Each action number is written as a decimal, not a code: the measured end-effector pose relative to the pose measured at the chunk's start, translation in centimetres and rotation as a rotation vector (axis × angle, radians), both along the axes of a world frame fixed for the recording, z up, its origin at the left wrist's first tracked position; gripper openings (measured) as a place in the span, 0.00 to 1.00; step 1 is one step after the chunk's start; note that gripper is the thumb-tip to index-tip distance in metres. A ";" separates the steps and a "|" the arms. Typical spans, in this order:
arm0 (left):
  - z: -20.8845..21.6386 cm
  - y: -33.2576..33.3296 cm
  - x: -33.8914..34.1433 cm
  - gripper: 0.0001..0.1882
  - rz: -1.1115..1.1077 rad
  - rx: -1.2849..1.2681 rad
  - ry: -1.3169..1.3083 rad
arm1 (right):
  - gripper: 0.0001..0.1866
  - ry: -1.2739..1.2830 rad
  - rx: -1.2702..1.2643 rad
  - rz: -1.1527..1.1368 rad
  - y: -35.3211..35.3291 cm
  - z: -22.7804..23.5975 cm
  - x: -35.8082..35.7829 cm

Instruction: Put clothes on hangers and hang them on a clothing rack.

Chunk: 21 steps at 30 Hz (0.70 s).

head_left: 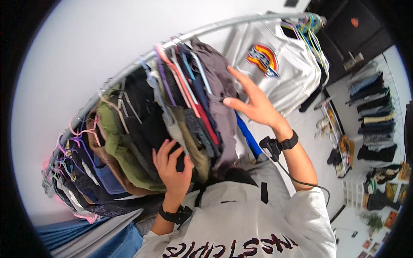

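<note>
Many garments on hangers crowd a metal clothes rail that curves across the view. My right hand rests against a greyish-purple garment, its thumb and fingers spread. Lower down, my left hand lies with fingers apart over a black garment and the lower part of a light grey one. Between my hands hang an olive-brown garment and a dark red one. A green jacket is left of my left hand. To the right of my right hand hangs a white garment with a rainbow-like print.
Bare hangers bunch at the rail's far right end, near a dark door. Another rack of folded-over trousers stands at the right. A low shelf holds shoes and bags. Blue and grey fabric hangs at lower left.
</note>
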State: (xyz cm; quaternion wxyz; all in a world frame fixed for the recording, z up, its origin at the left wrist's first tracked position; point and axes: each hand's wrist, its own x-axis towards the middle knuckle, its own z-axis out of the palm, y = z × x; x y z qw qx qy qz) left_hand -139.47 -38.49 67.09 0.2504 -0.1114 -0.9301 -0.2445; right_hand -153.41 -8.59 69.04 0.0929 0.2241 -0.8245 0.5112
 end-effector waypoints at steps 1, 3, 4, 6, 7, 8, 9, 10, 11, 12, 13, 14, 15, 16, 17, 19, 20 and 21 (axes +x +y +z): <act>0.3 0.7 -0.1 0.11 -0.010 -0.006 0.029 | 0.47 -0.033 -0.048 -0.037 1.7 -0.2 0.8; 0.0 1.7 0.9 0.11 -0.026 -0.003 0.029 | 0.46 -0.114 -0.081 -0.085 5.2 -2.1 3.2; -0.2 2.2 1.3 0.10 -0.059 0.032 0.046 | 0.46 -0.143 -0.071 -0.131 6.6 -3.6 4.1; -0.3 3.9 1.3 0.08 -0.107 0.058 0.049 | 0.46 -0.231 -0.055 -0.204 9.6 -5.9 6.2; -0.2 5.0 1.1 0.06 -0.148 0.028 0.057 | 0.46 -0.241 -0.069 -0.215 11.2 -7.2 7.2; -0.2 6.4 0.9 0.04 -0.190 0.000 0.064 | 0.46 -0.254 -0.033 -0.236 13.0 -8.7 8.2; -0.4 7.9 0.6 0.04 -0.206 -0.012 0.053 | 0.46 -0.268 0.003 -0.257 14.8 -10.1 9.3; -0.8 9.6 0.2 0.04 -0.201 0.011 0.070 | 0.45 -0.281 0.004 -0.277 16.6 -11.2 10.2; -1.0 11.3 -0.3 0.05 -0.198 0.034 0.086 | 0.45 -0.289 -0.014 -0.292 18.4 -12.1 11.2; -0.9 13.1 -0.9 0.04 -0.242 0.023 0.113 | 0.45 -0.314 -0.019 -0.309 20.0 -12.9 12.3; -0.9 15.0 -1.4 0.04 -0.261 0.011 0.100 | 0.45 -0.345 -0.022 -0.325 21.7 -13.7 13.4; -1.0 17.2 -1.9 0.02 -0.308 0.032 0.077 | 0.45 -0.338 -0.048 -0.353 23.6 -14.6 14.4; -1.1 19.4 -2.5 0.01 -0.356 0.051 0.053 | 0.45 -0.344 -0.062 -0.367 25.5 -15.5 15.5; -1.3 21.7 -3.3 0.01 -0.384 0.070 0.042 | 0.44 -0.393 -0.087 -0.427 27.3 -16.5 16.7; -1.3 23.8 -3.8 0.01 -0.403 0.057 0.037 | 0.44 -0.442 -0.114 -0.487 29.1 -17.5 17.8; -1.4 27.5 -4.7 0.05 -0.373 0.088 0.004 | 0.42 -0.432 -0.143 -0.545 32.3 -19.4 20.2; -1.6 28.7 -5.2 0.05 -0.405 0.078 0.009 | 0.41 -0.503 -0.203 -0.598 33.5 -19.8 21.6; -1.8 30.0 -5.6 0.05 -0.429 0.064 0.003 | 0.41 -0.574 -0.267 -0.650 34.6 -20.3 23.0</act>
